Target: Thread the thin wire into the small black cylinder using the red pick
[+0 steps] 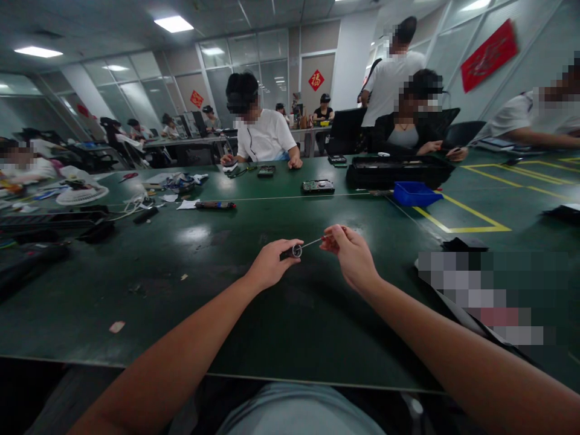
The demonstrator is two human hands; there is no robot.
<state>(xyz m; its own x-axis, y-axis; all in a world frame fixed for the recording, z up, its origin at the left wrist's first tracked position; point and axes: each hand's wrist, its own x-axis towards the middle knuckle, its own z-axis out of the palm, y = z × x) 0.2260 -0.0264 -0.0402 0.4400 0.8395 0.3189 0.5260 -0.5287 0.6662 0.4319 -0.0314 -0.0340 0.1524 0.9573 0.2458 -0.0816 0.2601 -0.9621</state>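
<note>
Dark cylinder [289, 252] with a pale-rimmed open end, seen in the head view above the middle of the green counter [267, 338], in front of the seated person. The left hand [268, 264] is clamped on it between thumb and fingers; the right hand [352, 252] is closed on a thin metal rod [312, 243], whose grip is largely hidden by the fingers. The rod's far end reaches the rim; whether it touches or enters the opening cannot be told.

Progress, as judged: both pieces are in hand and aligned for work at the opening, so the step appears under way and unfinished. What remains seems to lie at that same end; whether anything inside is already loosened or fixed is too small to tell.

Orientation: the cylinder's open end faces the wearer and slightly right, its long axis running back leftward into the left hand. The rod slants, rising rightward from the rim to the right hand.
</note>
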